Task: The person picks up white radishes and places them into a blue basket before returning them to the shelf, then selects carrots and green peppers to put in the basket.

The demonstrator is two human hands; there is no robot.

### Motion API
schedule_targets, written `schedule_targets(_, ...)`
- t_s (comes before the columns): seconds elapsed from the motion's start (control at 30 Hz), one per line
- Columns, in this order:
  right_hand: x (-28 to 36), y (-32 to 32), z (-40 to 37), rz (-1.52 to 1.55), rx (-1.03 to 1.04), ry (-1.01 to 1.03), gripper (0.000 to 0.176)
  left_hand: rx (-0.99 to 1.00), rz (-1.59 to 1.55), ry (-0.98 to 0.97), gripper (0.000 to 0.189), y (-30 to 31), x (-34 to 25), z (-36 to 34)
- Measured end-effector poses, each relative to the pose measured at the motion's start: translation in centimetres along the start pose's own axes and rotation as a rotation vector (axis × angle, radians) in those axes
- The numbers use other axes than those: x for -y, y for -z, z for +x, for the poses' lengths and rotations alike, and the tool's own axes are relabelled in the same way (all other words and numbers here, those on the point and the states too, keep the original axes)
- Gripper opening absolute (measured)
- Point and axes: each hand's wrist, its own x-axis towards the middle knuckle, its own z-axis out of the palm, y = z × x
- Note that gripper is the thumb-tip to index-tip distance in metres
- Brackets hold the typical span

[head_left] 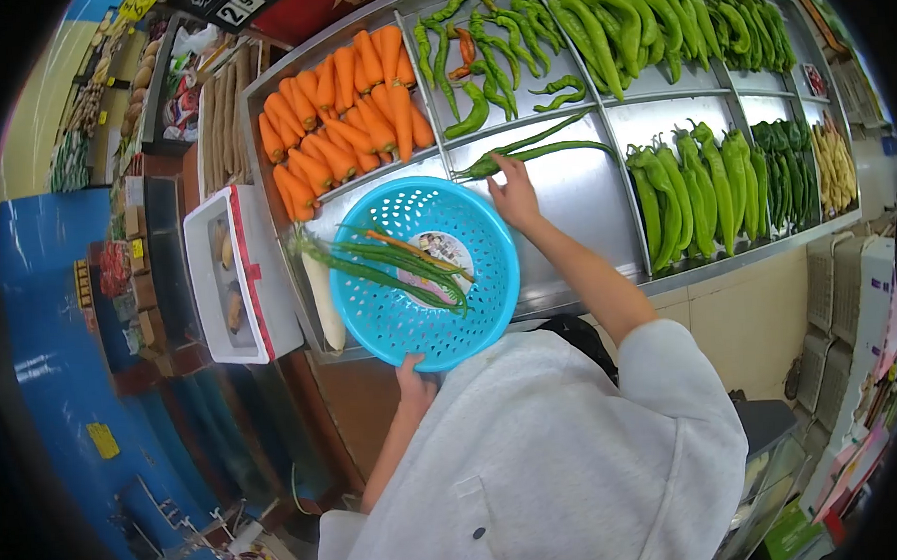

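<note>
A turquoise perforated basket (pixel 497 240) rests over the front of the metal display tray. My left hand (pixel 413 382) grips its near rim, with the fingers mostly hidden under the edge. Inside lie several long thin green chili peppers (pixel 388 273), one with an orange-brown tint. Past the basket's far right rim, my right hand (pixel 513 192) has its fingers closed at the thick end of a few long green chili peppers (pixel 553 149) lying on the tray. A white radish (pixel 323 295) lies against the basket's left side.
Carrots (pixel 336 115) fill the compartment behind the basket. Curled green peppers (pixel 499 53) lie farther back, and larger green peppers (pixel 700 184) stand in rows at the right. A metal divider (pixel 624 182) runs right of my arm. A white foam box (pixel 209 290) is at the left.
</note>
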Motion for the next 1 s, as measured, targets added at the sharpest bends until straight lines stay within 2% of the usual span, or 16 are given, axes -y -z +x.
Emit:
schedule_targets(0.03,0.4,1.2,-0.7,0.139,0.058,-0.105,0.045,-0.013,-0.002,0.049,0.061,0.2,0.2,0.3)
schedule_targets(0.07,0.8,2.4,-1.5,0.135,0.074,-0.099,0.045,-0.026,-0.003,0.100,0.061,0.4,0.5,0.5)
schedule_targets(0.17,0.0,4.8,-2.7,-0.038,0.187,-0.147,0.045,-0.006,0.002,0.123,0.059,1.3,1.3,1.6)
schedule_targets(0.23,-0.9,5.5,-2.5,-0.348,0.170,-0.048,0.049,-0.019,0.039,0.110,0.057,0.8,1.2,1.5)
schedule_targets(0.3,-0.8,6.6,-1.5,-0.444,0.182,-0.025,0.050,-0.014,0.079,0.099,0.056,0.4,1.3,2.0)
schedule_targets(0.37,-0.7,7.5,-0.2,-0.537,0.201,0.002,0.052,-0.044,0.066,0.175,0.054,0.6,1.5,2.5)
schedule_targets(0.43,-1.6,7.4,1.9,-0.784,0.175,0.135,0.056,-0.070,0.088,0.183,0.053,-0.6,1.5,2.3)
schedule_targets(0.47,-1.9,7.2,2.9,-0.830,0.211,0.125,0.060,-0.102,0.117,0.195,0.053,-0.9,1.5,2.2)
schedule_targets(0.53,-3.4,7.0,4.3,-0.839,0.192,0.267,0.058,-0.086,0.104,0.215,0.053,-0.2,1.7,2.6)
schedule_targets(0.57,-4.0,6.8,4.9,-0.841,0.196,0.270,0.058,-0.067,0.097,0.238,0.052,0.2,2.0,2.9)
schedule_targets(0.73,-3.9,5.1,6.2,-0.943,0.305,0.112,0.041,-0.080,0.009,0.271,0.051,0.0,2.0,3.0)
schedule_targets(0.93,-2.6,4.9,5.3,-1.026,0.492,0.077,0.025,-0.100,-0.003,0.232,0.051,0.4,2.6,3.1)
schedule_targets(1.0,-2.7,5.1,4.7,-0.982,0.670,-0.063,0.034,-0.135,0.008,0.240,0.052,0.6,2.8,3.3)
